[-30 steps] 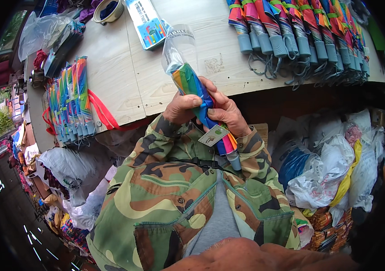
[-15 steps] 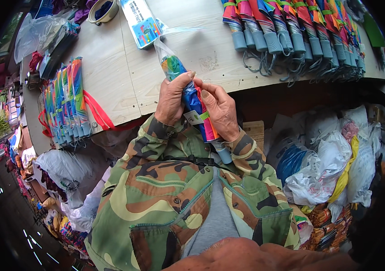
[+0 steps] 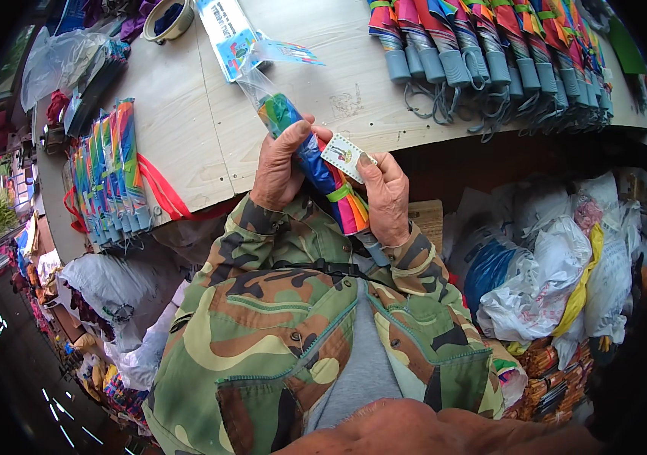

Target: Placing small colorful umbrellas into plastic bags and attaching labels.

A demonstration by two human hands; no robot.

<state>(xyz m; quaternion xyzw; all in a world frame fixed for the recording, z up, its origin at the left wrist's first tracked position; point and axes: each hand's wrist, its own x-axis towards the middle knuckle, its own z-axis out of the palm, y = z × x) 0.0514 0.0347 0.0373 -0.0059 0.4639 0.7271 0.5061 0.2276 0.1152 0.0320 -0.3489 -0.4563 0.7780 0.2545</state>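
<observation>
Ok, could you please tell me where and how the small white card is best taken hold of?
I'd pinch the card at its right edge, coming from the right, as the right hand does: it looks flat, that edge juts past the umbrella, and a hold there leaves most of its face uncovered.

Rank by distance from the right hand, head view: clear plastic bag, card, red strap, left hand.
1. Card: pinched in the right hand.
2. Left hand: to its left, holding the umbrella.
3. Red strap: tabletop's left part.
4. Clear plastic bag: picture's upper left.
</observation>
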